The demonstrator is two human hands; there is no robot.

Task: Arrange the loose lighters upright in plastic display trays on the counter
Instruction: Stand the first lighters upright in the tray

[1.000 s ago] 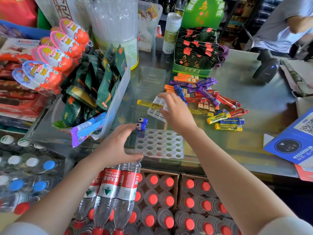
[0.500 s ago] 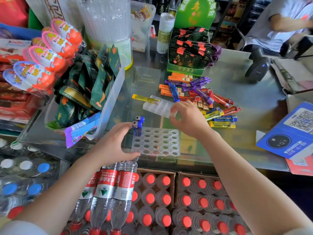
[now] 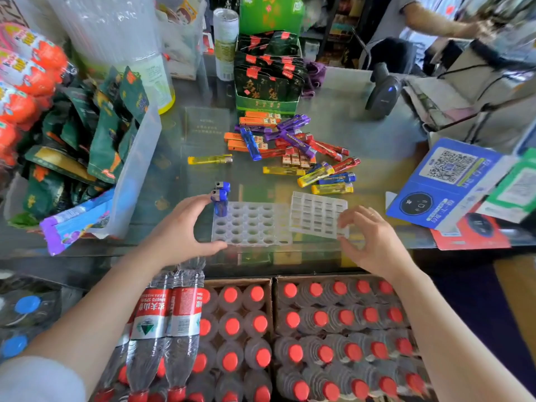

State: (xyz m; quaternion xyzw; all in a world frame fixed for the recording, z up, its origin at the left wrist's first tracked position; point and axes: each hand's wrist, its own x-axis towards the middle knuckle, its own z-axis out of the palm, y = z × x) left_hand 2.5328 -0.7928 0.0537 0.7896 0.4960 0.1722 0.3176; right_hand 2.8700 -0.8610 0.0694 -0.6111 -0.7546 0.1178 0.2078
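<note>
1. Left hand [image 3: 185,227] grips the clear tray [image 3: 249,224] at its left edge; two blue lighters [image 3: 220,198] stand upright in its far-left corner.
2. Right hand [image 3: 374,242] pinches a second tray [image 3: 316,213].
3. Loose lighters [image 3: 293,146] lie on the counter [image 3: 377,140] beyond.

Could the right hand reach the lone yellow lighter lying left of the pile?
Probably yes: the right hand pinches the second tray and must let go first. The glass toward the lone yellow lighter lies bare; only the upright blue lighters stand nearby.
</note>
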